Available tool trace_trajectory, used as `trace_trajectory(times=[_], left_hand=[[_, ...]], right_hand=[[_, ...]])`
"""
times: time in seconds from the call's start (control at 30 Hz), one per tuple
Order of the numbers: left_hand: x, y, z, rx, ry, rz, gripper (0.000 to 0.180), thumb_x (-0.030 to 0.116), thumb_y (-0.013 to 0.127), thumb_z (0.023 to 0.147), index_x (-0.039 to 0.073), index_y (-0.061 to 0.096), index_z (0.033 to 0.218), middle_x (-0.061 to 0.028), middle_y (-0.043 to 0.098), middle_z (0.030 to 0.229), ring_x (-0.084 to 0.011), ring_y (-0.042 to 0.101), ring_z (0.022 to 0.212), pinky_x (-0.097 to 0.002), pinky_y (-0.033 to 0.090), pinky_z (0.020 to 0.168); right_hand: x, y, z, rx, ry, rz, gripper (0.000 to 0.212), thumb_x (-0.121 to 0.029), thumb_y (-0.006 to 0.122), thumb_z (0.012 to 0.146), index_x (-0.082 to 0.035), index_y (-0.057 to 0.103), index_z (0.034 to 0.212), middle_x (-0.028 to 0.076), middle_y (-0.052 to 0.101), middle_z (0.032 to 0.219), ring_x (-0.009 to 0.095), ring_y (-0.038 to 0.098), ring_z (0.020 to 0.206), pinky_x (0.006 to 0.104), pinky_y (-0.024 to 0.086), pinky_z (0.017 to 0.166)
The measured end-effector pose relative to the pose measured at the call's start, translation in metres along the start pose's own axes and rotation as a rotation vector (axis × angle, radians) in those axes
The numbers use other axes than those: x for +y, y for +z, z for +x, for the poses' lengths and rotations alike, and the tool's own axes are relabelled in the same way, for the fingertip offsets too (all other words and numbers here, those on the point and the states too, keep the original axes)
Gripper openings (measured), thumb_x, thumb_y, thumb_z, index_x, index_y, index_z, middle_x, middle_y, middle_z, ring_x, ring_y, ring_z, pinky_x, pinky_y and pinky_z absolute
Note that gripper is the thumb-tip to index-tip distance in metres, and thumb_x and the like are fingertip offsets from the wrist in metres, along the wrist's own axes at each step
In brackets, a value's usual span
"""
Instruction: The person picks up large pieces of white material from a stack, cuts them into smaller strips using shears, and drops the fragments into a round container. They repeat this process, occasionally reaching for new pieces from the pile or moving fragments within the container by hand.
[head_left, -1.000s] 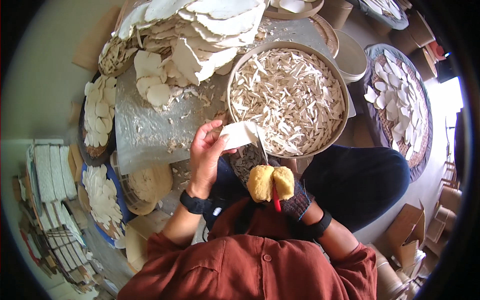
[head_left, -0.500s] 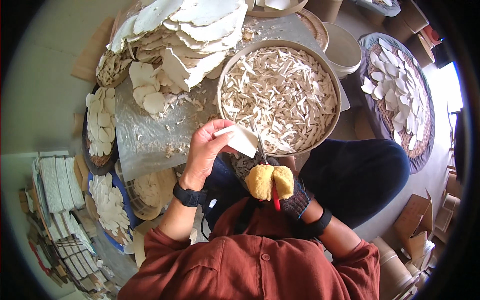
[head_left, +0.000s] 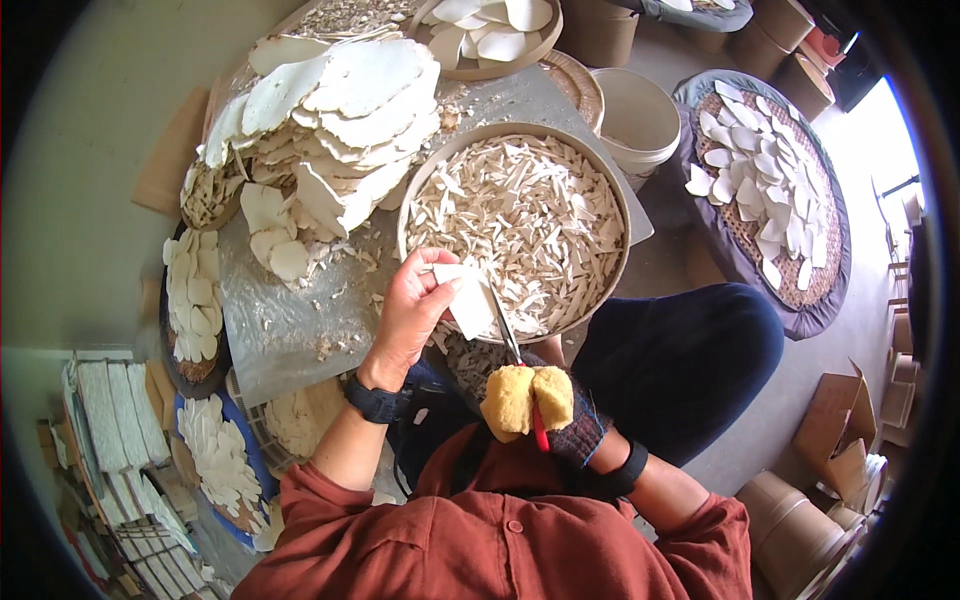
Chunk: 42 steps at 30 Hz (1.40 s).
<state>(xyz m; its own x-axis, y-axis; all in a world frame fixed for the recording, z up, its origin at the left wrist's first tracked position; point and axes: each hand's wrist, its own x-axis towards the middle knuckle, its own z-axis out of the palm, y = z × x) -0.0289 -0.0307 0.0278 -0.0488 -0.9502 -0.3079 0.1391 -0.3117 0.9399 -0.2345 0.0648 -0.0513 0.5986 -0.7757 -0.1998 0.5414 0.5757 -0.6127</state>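
Observation:
Between the thumb and fingers of my left hand [head_left: 408,308] is a thin, flat white piece [head_left: 468,305], tilted over the near rim of a round tray [head_left: 619,270]. My right hand [head_left: 585,435], in a dark knitted glove, grips a pair of scissors [head_left: 506,326]. Yellow sponge padding [head_left: 527,398] wraps its red handles and hides most of my fingers. The blades point up and away, along the right edge of the white piece. Whether they touch it I cannot tell. Many narrow off-white strips [head_left: 525,225] fill the tray below.
A tall stack of rough white sheets [head_left: 350,110] stands at the far left on a grey covered table [head_left: 265,335]. Behind the tray is a white bucket [head_left: 640,115]. Trimmed white pieces lie on a round cloth-edged rack [head_left: 765,180] at right. A cardboard box [head_left: 835,430] sits at lower right.
The view has shifted, so the tray and stack appear lower and further left. The white piece has turned to point more downward. Both hands keep their hold.

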Motion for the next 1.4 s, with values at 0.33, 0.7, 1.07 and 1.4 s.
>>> trace_trajectory(times=[0.33,0.7,1.07,1.4], left_hand=[[0.025,0.012,0.011,-0.278,-0.126,0.139,0.028,-0.002,0.051,0.087,0.004,0.047,0.114,-0.0063,0.065,0.089,-0.0094,0.063,0.078,-0.0217,0.052,0.065],[0.096,0.118,0.121,-0.405,0.317,0.011,0.065,0.010,0.061,0.087,0.002,0.023,0.140,-0.0211,0.056,0.117,-0.0266,0.058,0.108,-0.0357,0.052,0.086],[0.072,-0.077,0.040,0.221,0.366,-0.031,0.022,0.016,0.060,0.092,0.000,0.060,0.106,-0.0100,0.065,0.092,-0.0137,0.065,0.080,-0.0251,0.055,0.073],[0.105,-0.069,0.081,0.478,0.986,1.159,0.045,-0.006,0.059,0.074,0.000,0.056,0.118,-0.0135,0.057,0.124,-0.0280,0.048,0.123,-0.0424,0.035,0.104]], right_hand=[[-0.007,-0.012,-0.021,-0.062,-0.265,-0.188,0.035,-0.011,0.057,0.092,-0.002,0.050,0.125,0.009,0.058,0.121,0.019,0.057,0.109,0.0340,0.046,0.096],[-0.068,0.048,-0.032,0.110,0.367,0.392,0.022,-0.021,0.051,0.096,-0.002,0.054,0.108,0.003,0.055,0.089,0.009,0.056,0.079,0.0235,0.046,0.069],[-0.021,-0.007,-0.006,0.227,0.553,0.869,0.028,-0.009,0.042,0.094,0.004,0.047,0.118,0.011,0.057,0.097,0.020,0.061,0.086,0.0323,0.054,0.078],[-0.007,0.002,0.017,0.010,0.576,0.746,0.019,-0.013,0.040,0.096,0.002,0.046,0.107,0.006,0.053,0.092,0.017,0.057,0.076,0.0291,0.048,0.068]])
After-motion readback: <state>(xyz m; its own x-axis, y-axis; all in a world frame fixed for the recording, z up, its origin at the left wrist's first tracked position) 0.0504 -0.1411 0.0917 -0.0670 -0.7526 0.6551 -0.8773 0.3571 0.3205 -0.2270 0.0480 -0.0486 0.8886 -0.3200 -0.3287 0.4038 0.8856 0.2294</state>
